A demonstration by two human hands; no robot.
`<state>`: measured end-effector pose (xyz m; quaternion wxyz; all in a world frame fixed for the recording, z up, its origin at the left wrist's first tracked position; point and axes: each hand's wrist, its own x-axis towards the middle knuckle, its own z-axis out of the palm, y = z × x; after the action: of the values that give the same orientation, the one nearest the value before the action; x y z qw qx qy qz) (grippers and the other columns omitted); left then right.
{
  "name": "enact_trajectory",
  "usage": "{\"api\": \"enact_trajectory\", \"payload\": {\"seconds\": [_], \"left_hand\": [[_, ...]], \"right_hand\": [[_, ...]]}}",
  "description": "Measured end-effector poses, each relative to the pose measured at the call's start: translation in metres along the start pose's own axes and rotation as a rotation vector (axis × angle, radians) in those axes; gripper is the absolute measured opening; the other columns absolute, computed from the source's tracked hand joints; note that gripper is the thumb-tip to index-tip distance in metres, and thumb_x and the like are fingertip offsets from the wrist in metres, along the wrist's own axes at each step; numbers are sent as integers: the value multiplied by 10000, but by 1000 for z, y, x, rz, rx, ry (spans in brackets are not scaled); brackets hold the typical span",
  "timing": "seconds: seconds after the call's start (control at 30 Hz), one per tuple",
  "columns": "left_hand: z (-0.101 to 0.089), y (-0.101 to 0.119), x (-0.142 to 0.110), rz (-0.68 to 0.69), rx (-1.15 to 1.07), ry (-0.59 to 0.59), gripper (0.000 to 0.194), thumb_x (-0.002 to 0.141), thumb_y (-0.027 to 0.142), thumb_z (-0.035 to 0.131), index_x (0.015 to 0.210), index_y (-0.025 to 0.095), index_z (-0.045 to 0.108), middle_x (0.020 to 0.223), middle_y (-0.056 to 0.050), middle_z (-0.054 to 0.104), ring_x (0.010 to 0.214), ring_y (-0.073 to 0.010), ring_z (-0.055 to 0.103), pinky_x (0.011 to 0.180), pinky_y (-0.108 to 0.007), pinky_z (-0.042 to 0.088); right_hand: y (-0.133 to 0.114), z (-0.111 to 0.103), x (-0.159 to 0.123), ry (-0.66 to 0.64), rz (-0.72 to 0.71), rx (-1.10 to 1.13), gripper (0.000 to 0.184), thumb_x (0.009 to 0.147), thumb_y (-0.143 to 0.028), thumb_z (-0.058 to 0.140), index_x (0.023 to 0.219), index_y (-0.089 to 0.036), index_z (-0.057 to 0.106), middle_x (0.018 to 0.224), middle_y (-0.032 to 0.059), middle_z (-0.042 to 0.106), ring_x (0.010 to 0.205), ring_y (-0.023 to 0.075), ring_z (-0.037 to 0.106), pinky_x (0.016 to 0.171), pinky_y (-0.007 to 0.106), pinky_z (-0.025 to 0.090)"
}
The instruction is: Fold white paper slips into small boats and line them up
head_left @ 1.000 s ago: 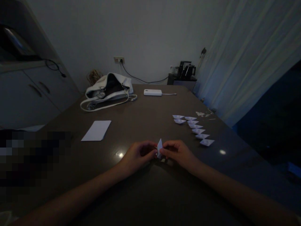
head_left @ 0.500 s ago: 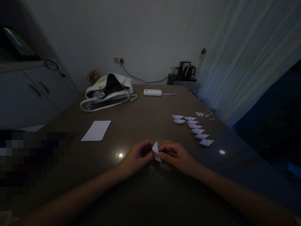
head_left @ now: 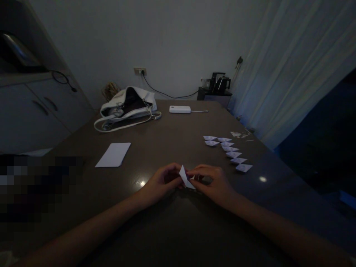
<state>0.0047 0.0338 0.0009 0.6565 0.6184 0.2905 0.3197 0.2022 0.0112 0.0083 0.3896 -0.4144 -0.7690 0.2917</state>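
A small folded white paper [head_left: 186,178] is held between my two hands, just above the near part of the table. My left hand [head_left: 164,181] pinches its left side between thumb and fingers. On the other side, the thumb and fingers of my right hand [head_left: 213,181] close on the paper's right end. The fingers partly cover it, so its full shape is hidden. To the right stand several small folded paper boats [head_left: 233,154] in a slanting row, two of them set off to the left at the far end. A stack of white paper sheets [head_left: 113,155] lies to the left.
On the dark table [head_left: 172,133], a white handbag [head_left: 130,107] sits at the back left. A white power bank [head_left: 180,109] with a short cable lies at the back. Paper scraps [head_left: 237,135] are near the right edge. Behind stands a black kettle [head_left: 222,84].
The folded paper has tilted, its lower end swinging to the right. My right hand has shifted slightly right and its fingers have opened a little wider around the paper.
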Motion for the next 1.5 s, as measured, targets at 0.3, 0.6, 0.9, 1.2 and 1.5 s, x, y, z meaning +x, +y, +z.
{"api": "enact_trajectory", "payload": {"seconds": [0.3,0.6,0.9,1.2,1.5], "left_hand": [[-3,-1,0,-14,-35,-7,192,782,218,687,938,143,602,866,-39,668,799,-157,633,746,-286,485],[-6,-4,0,18,-32,-103,140,853,248,629,943,140,635,839,-30,643,753,-128,607,711,-244,468],[-6,2,-1,-35,-67,-115,151,829,262,661,921,143,647,848,-33,645,777,-138,600,728,-252,454],[-6,4,-2,-42,-59,-102,173,863,302,623,908,136,642,859,-34,641,796,-136,591,746,-246,446],[-8,-4,-3,-9,-49,-156,183,872,235,613,1042,169,604,926,-39,652,836,-141,605,772,-269,459]], "right_hand": [[-4,-3,2,-51,27,34,163,741,-120,663,869,-208,714,779,15,653,657,128,599,614,248,473],[1,-2,0,44,-136,30,80,753,-139,686,813,-188,708,718,16,657,612,119,600,574,235,476],[1,-8,0,-9,-281,-35,142,799,-183,682,919,-242,729,820,35,690,735,145,620,643,275,500],[-2,-3,-2,87,-265,-60,97,786,-207,696,875,-217,734,806,48,693,728,153,632,649,280,510],[-3,-3,-3,40,-211,-75,154,821,-200,641,950,-214,725,830,52,689,729,149,621,644,276,494]]}}
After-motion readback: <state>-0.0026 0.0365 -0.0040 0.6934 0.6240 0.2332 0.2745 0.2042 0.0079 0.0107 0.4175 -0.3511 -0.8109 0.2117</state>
